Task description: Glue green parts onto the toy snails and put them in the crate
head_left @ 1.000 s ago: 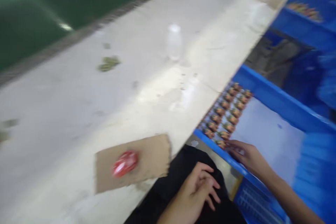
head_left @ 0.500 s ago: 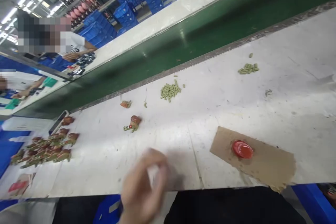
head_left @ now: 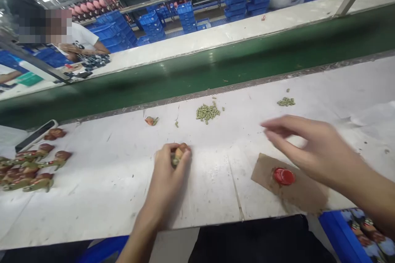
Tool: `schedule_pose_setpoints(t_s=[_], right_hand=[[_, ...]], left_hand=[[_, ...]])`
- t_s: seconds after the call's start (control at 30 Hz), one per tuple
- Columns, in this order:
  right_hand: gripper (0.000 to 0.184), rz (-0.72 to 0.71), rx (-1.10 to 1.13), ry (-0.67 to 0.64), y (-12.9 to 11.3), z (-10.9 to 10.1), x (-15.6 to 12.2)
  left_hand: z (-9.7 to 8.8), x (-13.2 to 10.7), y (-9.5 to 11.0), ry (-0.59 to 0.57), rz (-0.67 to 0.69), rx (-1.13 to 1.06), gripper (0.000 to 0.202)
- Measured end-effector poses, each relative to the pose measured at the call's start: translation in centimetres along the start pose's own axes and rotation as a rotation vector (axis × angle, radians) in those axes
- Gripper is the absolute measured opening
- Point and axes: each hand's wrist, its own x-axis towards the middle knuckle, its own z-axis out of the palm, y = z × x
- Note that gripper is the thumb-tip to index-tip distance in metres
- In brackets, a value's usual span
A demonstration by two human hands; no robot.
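My left hand point(head_left: 168, 170) is closed around a small brown-and-green figurine point(head_left: 179, 153) on the table; fingers and thumb cover part of it. Over the table to the right, my right hand point(head_left: 308, 146) is slightly blurred, its thumb and fingers curved with a gap between their tips. I see nothing between them. Below it, a round red dish point(head_left: 284, 176) with glossy red contents sits on a piece of brown cardboard point(head_left: 305, 197). Beyond my hands are a heap of short green pieces point(head_left: 207, 113) and a smaller green heap point(head_left: 286, 102).
An orange-and-green piece point(head_left: 151, 121) lies near the back edge. Several similar figurines point(head_left: 40, 181) cluster at left beside a phone-like device point(head_left: 35, 135). A green belt point(head_left: 185, 65) runs behind the table. A person point(head_left: 82, 41) sits across it. A blue crate point(head_left: 336, 234) stands lower right.
My left hand has moved up and forward and taken hold of the figurine that lay on the table. My right hand has come into view from the right. The camera view has turned.
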Motion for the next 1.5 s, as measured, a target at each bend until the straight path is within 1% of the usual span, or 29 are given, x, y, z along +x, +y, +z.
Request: schedule_pose_setpoints(t_s=[0.07, 0.13, 0.17, 0.23, 0.3, 0.4, 0.47, 0.57, 0.63, 0.7, 0.8, 0.9, 1.0, 1.07, 1.13, 1.2, 1.3, 1.37, 1.43, 1.5], right_hand=[[0.025, 0.079, -0.058, -0.182, -1.5, 3.1, 5.6], [0.022, 0.090, -0.111, -0.230, -2.1, 6.5, 10.3], [0.020, 0.096, -0.136, -0.247, -2.2, 8.1, 12.0], [0.016, 0.107, -0.177, -0.265, -2.1, 10.4, 14.1], [0.018, 0.132, -0.216, -0.283, -2.2, 11.7, 14.9], [0.024, 0.174, -0.249, -0.312, -2.4, 12.3, 15.2], [0.023, 0.197, -0.243, -0.328, -2.5, 12.3, 15.4], [0.022, 0.227, -0.199, -0.344, -2.5, 11.9, 15.4], [0.015, 0.240, -0.150, -0.341, -2.7, 11.4, 15.1], [0.003, 0.244, -0.082, -0.326, -3.1, 10.4, 14.2], [0.012, 0.249, 0.052, -0.319, -4.0, 8.1, 11.6], [0.008, 0.240, 0.188, -0.308, -4.4, 5.2, 7.8], [0.013, 0.235, 0.352, -0.200, -3.8, 2.1, 3.3], [0.019, 0.296, 0.407, -0.104, -3.0, 0.4, 0.3], [0.026, 0.387, 0.413, -0.028, -2.3, -0.8, -2.5], [0.029, 0.461, 0.437, 0.022, -2.0, -1.5, -4.9], [0.023, 0.537, 0.513, 0.069, -2.6, -1.6, -7.7], [0.016, 0.564, 0.574, 0.086, -3.4, -1.2, -9.1], [0.012, 0.573, 0.641, 0.083, -4.2, -0.6, -10.2], [0.009, 0.578, 0.707, 0.087, -4.7, 0.1, -10.9]], left_hand=[[1.2, -2.5, 0.9, -0.062, 0.031, -0.108, 0.031], [2.6, -4.5, 1.2, -0.098, 0.075, -0.220, 0.027], [3.2, -5.2, 1.3, -0.103, 0.094, -0.270, 0.026], [4.2, -6.2, 1.2, -0.096, 0.118, -0.348, 0.028], [4.8, -6.7, 1.1, -0.088, 0.136, -0.397, 0.030], [4.7, -6.5, 1.1, -0.090, 0.157, -0.434, 0.024], [4.5, -6.2, 1.2, -0.101, 0.163, -0.443, 0.020], [4.3, -5.8, 1.3, -0.118, 0.180, -0.448, 0.018], [4.3, -5.8, 1.4, -0.126, 0.192, -0.451, 0.019], [4.3, -5.8, 1.4, -0.132, 0.199, -0.454, 0.020], [4.0, -6.2, 1.7, -0.145, 0.169, -0.471, 0.020], [3.5, -7.2, 2.3, -0.214, 0.112, -0.531, 0.021], [3.4, -8.9, 3.2, -0.338, 0.077, -0.642, 0.023], [3.6, -10.2, 4.0, -0.426, 0.010, -0.725, 0.026], [4.1, -11.2, 4.9, -0.501, -0.056, -0.779, 0.029], [4.7, -11.8, 5.9, -0.568, -0.065, -0.805, 0.030], [5.8, -12.1, 7.5, -0.657, -0.048, -0.860, 0.026], [6.5, -12.1, 8.4, -0.678, -0.077, -0.912, 0.022], [7.0, -12.1, 9.3, -0.688, -0.093, -0.945, 0.027], [7.4, -12.0, 9.9, -0.715, -0.040, -0.950, 0.029]])
